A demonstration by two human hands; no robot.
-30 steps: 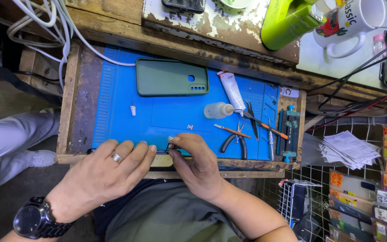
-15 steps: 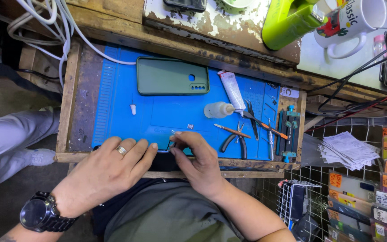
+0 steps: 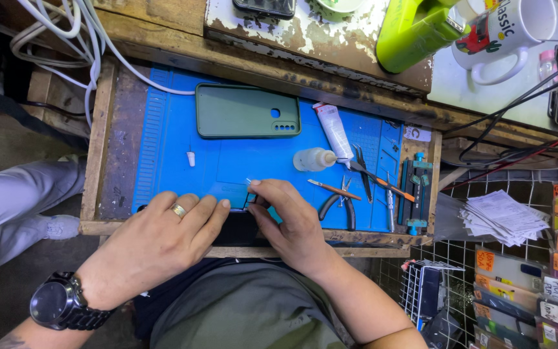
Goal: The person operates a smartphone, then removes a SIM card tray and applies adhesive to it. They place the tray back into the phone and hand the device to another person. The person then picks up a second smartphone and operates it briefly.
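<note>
My left hand [image 3: 163, 236], with a ring and a black wristwatch, lies flat over a dark phone [image 3: 237, 226] at the near edge of the blue work mat [image 3: 163, 142], pressing it down. My right hand [image 3: 285, 216] sits beside it with thumb and forefinger pinched on a small thin part at the phone's top edge; what the part is cannot be made out. A green phone case [image 3: 247, 111] lies face down at the mat's far side.
A white glue tube [image 3: 332, 132], a small clear bottle [image 3: 313, 159], tweezers [image 3: 361, 169], pliers [image 3: 340, 207] and screwdrivers [image 3: 382, 182] lie on the mat's right. A wooden tray rim [image 3: 92, 161], white cables [image 3: 79, 32], a mug [image 3: 505, 35] and a wire rack [image 3: 473, 284] surround it.
My right hand's pinching fingers have shifted slightly away from me along the phone's edge. The left hand has barely moved.
</note>
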